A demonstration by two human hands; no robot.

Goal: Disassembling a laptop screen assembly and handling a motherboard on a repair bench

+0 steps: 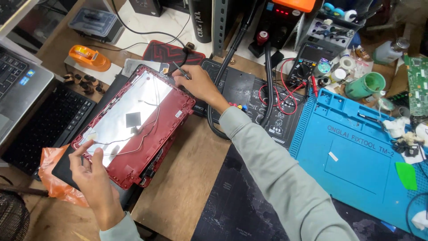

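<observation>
Left hand: my left hand (91,172) rests on the near corner of the red laptop lid shell (133,125). Its fingers are spread loosely, with fingertips on the rim and on the thin wires (129,140). It presses and does not clamp.
Right hand: my right hand (198,85) is at the far corner of the shell, fingers closed around a thin dark tool (182,70), maybe tweezers or a pen. I cannot tell which.
Lid shell: it lies open side up on the wooden table (183,178), tilted, between the black laptop (40,120) and the dark work mat (249,89). The inside is silver foil with a small dark square pad.
Around: an orange tape dispenser (89,57) behind, a blue silicone mat (352,151) well to the right, an orange plastic bag (55,176) under the near corner.
Risk, wires: I judge the thin wires can snag under my left fingertips and tear if the shell shifts.
Risk, tool: the tip may slip and scratch the foil or cut a wire, because the corner is tight.
Risk, shell: one corner sits on the soft bag, so it could rock under pressure.
</observation>
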